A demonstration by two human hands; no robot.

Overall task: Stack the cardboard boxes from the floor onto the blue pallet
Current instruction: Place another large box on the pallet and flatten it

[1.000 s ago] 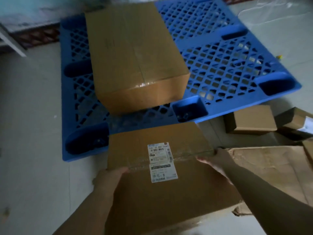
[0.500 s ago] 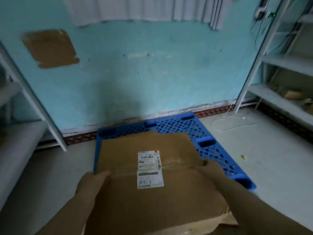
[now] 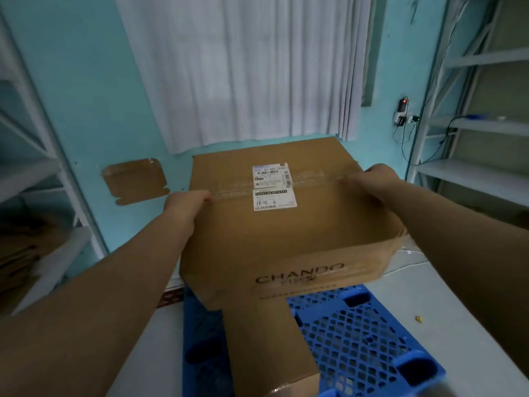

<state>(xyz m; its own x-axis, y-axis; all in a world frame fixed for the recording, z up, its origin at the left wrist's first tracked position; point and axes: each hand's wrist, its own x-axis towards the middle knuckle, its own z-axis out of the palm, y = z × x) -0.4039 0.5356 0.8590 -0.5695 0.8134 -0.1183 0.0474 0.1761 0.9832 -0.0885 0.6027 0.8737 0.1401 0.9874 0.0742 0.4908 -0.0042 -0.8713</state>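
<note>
Left edge: grey metal shelving (image 3: 34,173) with flattened cardboard stacked on a low shelf, then a flat cardboard piece (image 3: 136,180) stuck on the teal wall. Left hand (image 3: 183,203) is gripping the left edge of the CHANDO box (image 3: 286,233), thumb lying over the top by the tape seam, remaining fingers wrapping down the side out of sight. Box is being carried in the air, top face showing a white shipping label (image 3: 273,186), near face tilting down toward the camera. It's hanging over the blue pallet (image 3: 357,339), directly above the cardboard box (image 3: 269,345) already lying on the pallet's left half; can't tell whether the two are touching. Right hand (image 3: 372,183) is clamping the far right top edge, fingers curling over the corner, so both hands are pinching the box between them. White curtain (image 3: 252,67) behind, more shelving (image 3: 472,116) and a wall plug with cables on the right. Step in hand, as I read it: transport, about to place. Next move probably needs levelling the box, lining its edges up with the lower box or with the free grid to the right, lowering it flat, then letting go on both sides together.
</note>
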